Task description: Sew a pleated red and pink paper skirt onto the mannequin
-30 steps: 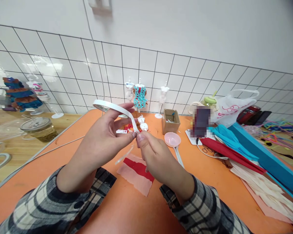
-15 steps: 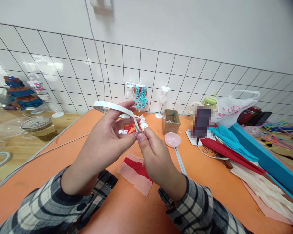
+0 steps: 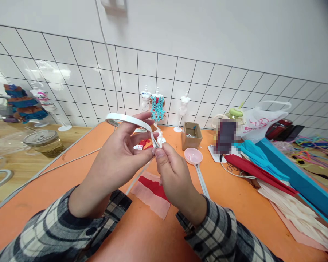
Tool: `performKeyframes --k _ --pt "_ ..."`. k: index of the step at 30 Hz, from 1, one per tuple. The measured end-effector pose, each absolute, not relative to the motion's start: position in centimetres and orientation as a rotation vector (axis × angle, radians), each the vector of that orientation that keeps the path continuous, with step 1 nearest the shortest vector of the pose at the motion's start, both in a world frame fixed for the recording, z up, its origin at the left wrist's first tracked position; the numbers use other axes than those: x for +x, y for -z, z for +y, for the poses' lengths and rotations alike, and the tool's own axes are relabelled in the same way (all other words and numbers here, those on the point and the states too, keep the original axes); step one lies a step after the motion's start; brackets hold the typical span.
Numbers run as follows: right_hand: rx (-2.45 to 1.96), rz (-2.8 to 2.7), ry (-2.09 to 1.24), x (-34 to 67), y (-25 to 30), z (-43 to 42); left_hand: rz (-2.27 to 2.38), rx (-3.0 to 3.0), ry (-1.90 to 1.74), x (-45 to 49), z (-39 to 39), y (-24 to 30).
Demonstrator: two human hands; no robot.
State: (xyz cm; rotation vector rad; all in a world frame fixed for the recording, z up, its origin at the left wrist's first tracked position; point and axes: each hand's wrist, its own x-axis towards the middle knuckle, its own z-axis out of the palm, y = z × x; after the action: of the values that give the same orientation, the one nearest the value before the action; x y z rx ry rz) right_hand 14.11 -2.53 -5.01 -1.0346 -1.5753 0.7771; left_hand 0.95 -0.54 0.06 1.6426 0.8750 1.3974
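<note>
A narrow roll of white tape (image 3: 125, 118) hangs around the fingers of my left hand (image 3: 114, 156), with printing on its inner ring. Left thumb and fingers pinch the tape where it leaves the roll. My right hand (image 3: 173, 167) is closed on the tape's end, its thumb and forefinger touching the left fingertips. A thin pale strip (image 3: 138, 178) runs down from the pinch toward the lower left. Below the hands lies a pink cloth piece (image 3: 162, 209) with a red band (image 3: 153, 187) across it, partly covered by the right hand.
Small dress forms (image 3: 157, 105) stand by the tiled wall. A cardboard box (image 3: 191, 136), a pink bowl (image 3: 193, 155) and a phone (image 3: 225, 136) on a stand are behind and right of my hands. Folded fabrics (image 3: 262, 174) cover the table's right side; a cable (image 3: 79, 158) crosses the left.
The thin pale strip now shows below my hands, where it was not visible before. The tape has parted at the pinch, and my right hand has shifted very slightly.
</note>
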Motion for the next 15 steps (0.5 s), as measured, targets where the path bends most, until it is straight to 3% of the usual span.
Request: performKeyframes --k 15 --pt "-1.098 -1.645 -0.773 15.3 4.4 -1.9 0.875 1.641 -1.358 0.2 0.2 0.2"
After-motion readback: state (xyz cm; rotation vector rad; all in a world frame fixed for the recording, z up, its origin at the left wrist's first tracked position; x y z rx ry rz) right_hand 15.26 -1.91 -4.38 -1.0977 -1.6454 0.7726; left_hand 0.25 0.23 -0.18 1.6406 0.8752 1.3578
